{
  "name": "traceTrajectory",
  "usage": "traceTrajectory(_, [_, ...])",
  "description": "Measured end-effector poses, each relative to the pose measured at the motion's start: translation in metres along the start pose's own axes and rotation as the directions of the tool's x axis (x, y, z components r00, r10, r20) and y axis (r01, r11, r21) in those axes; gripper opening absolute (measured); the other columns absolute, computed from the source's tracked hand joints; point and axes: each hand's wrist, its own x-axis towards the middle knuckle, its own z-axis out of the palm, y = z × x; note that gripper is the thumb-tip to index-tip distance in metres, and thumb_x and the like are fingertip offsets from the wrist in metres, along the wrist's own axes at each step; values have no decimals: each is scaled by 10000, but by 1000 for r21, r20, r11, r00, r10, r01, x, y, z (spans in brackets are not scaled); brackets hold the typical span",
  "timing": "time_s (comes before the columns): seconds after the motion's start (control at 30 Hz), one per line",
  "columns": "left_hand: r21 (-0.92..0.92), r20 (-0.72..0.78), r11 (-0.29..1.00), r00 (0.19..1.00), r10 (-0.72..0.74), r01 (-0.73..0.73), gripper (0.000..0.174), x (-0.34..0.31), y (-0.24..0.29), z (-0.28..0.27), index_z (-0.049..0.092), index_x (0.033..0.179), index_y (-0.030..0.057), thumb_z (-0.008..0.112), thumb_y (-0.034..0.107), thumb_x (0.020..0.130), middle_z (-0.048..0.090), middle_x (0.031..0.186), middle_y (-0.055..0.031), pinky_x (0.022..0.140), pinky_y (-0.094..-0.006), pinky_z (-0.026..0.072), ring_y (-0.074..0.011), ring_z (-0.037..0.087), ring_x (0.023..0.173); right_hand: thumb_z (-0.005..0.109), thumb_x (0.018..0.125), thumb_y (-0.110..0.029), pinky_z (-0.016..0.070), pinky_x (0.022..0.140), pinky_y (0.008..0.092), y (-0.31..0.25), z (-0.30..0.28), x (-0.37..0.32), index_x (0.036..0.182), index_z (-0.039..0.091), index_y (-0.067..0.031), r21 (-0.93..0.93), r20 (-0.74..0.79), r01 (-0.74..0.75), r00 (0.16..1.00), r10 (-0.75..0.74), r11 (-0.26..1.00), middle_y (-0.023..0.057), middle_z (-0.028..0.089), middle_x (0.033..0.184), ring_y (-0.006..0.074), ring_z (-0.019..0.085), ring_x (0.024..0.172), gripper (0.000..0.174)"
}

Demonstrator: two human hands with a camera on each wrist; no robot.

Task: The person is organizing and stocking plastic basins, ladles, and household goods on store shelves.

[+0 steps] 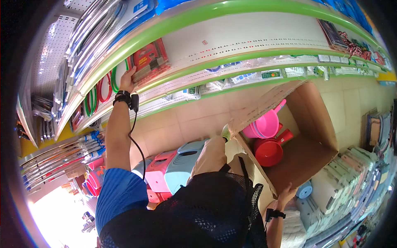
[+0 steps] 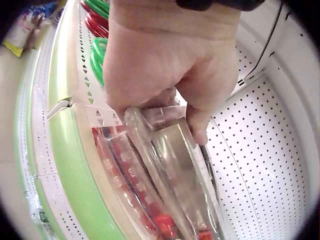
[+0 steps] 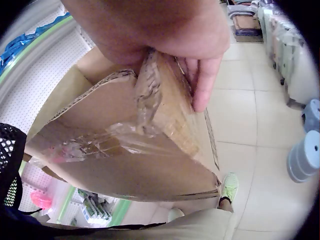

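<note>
My left hand [image 1: 127,80] grips the end of a stack of red flat packs [image 1: 149,58] in clear plastic, which lie on a white shelf with a green edge. In the left wrist view, thumb and fingers close around the clear wrapping [image 2: 172,150] of the packs, and the fingertips are partly hidden. My right hand [image 1: 286,193] holds a corner of an open cardboard box [image 1: 308,165]. Close up, the fingers curl over the taped corner of the box [image 3: 115,160]. Inside it lie pink plastic dippers [image 1: 266,125] and red dippers [image 1: 269,153], with their handles showing.
Coiled green cables [image 1: 90,101] and red ones hang left of the packs. Pink and blue plastic stools [image 1: 182,165] stand by my legs. Wrapped goods [image 1: 351,182] are stacked on the right, near a blue dumbbell-shaped object [image 3: 304,156] on the tiled floor.
</note>
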Motion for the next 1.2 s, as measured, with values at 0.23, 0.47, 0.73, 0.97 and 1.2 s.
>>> traceTrajectory(0.23, [72, 2, 997, 999, -35, 35, 286, 1, 7, 2, 614, 1015, 34, 744, 244, 870, 670, 927, -67, 763, -361, 528, -199, 649, 812, 531, 958, -95, 383, 1044, 414, -7, -1, -2, 1369, 422, 93, -29, -3, 4, 1000, -4, 1000, 267, 513, 1362, 389, 523, 1203, 465])
traceTrajectory(0.47, [266, -82, 964, 996, 30, -7, 322, 19, 6, -14, 610, 986, 26, 783, 251, 834, 619, 789, -20, 587, -313, 461, -152, 560, 641, 523, 962, -86, 394, 1035, 409, -1, 2, -2, 1374, 416, 92, -10, -9, -68, 998, 68, 998, 260, 513, 1369, 389, 521, 1219, 462])
traceTrajectory(0.73, [833, -244, 549, 843, 480, -72, 653, -22, -9, 31, 496, 1326, -51, 741, 316, 844, 654, 1063, -209, 797, -378, 513, -294, 640, 901, 564, 921, -99, 472, 898, 443, -21, 2, -3, 1232, 531, 103, 3, -87, -5, 996, 6, 1000, 305, 625, 1148, 431, 616, 1048, 372])
traceTrajectory(0.97, [764, 630, -329, 532, 566, -555, 458, -90, 4, 152, 604, 1223, 64, 682, 284, 828, 568, 1311, -163, 1084, -489, 362, -332, 484, 1277, 549, 946, -96, 477, 873, 462, -10, 4, -2, 1271, 489, 104, -73, -74, -22, 997, 17, 997, 318, 614, 1152, 457, 604, 1002, 387])
traceTrajectory(1.2, [520, 845, -570, 482, 234, -636, 306, -65, 4, 160, 627, 1125, 86, 648, 229, 855, 579, 1249, -88, 1130, -476, 299, -276, 443, 1302, 542, 942, -97, 467, 908, 445, -8, 5, -1, 1258, 496, 101, -44, -85, 1, 996, -5, 999, 293, 610, 1185, 426, 601, 1054, 376])
